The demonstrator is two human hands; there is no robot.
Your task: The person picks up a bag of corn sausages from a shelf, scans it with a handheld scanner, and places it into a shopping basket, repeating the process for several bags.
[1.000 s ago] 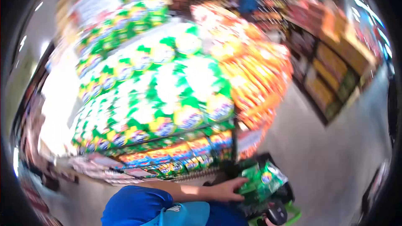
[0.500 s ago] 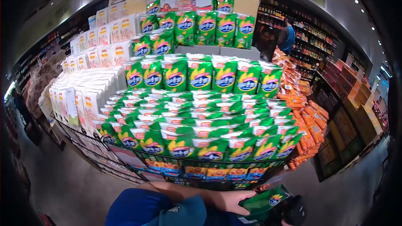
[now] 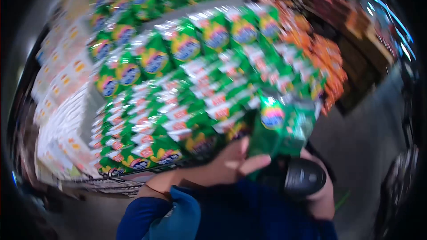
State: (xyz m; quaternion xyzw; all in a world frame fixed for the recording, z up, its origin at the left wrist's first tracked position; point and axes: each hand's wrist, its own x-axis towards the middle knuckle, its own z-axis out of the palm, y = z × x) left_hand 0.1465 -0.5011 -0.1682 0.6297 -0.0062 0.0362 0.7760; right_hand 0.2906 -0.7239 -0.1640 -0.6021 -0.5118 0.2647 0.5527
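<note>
My left hand is closed round the lower left part of a glossy green snack bag with a yellow and blue logo. Motion blurs the fingers, but the thumb lies across the bag's near side. Just right of it, my right hand is wrapped round a black barcode scanner with a rounded head, which hides most of the fingers. The scanner's head sits close below the bag. Behind the bag, rows of similar green bags fill the display.
White packs stand stacked on the display's left side. Orange packs hang over its right side. A dark rail runs along the front edge. Wooden shelving stands at the far right, beyond the grey floor.
Both hands have risen, bringing the green bag and the scanner up in front of the display. The view has tilted and moved closer to the shelves.
</note>
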